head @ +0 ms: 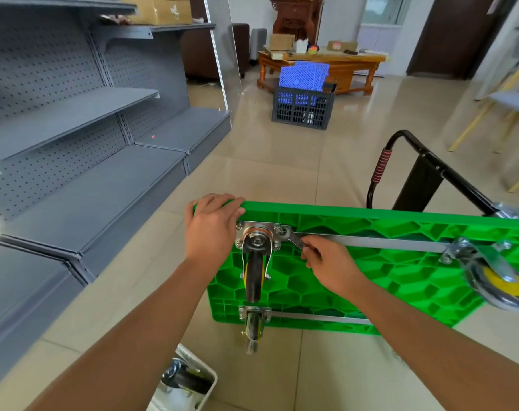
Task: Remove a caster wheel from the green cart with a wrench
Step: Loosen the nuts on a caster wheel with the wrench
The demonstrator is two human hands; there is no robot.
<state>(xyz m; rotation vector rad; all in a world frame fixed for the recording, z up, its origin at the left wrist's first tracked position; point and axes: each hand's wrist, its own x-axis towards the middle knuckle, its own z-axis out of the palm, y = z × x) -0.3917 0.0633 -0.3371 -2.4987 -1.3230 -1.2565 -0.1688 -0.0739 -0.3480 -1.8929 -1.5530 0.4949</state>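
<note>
1. I see the caster wheel [254,262] bolted at the upper left corner of the green cart's [371,280] underside: a dark rubber tyre on a yellow hub, held in a shiny steel fork under a square steel plate with bolts at its corners.
2. The cart stands on its long edge on the tiled floor; its underside is glossy green plastic moulded in a honeycomb of ribs, crossed by a flat grey metal bar.
3. The wrench [294,238] is slim bright steel, its ring end seated on the bolt at the plate's upper right corner.
4. My right hand [329,262] pinches the wrench handle, fingers curled round it, just right of the caster.
5. My left hand [212,223] rests on the cart's top edge left of the caster, fingers spread and bent over the rim.
6. A second caster [254,324] sits directly below the first, a third [495,277] well to its right.
7. The black tubular handle [400,164] with a red-striped grip rises behind the cart.
8. Below the caster, a white tray [206,390] holds another loose wheel.
9. Far beyond the caster, a dark slatted crate [302,106] holds blue lattice tiles [304,75].
10. Left of the caster stands grey perforated metal shelving [74,114].
</note>
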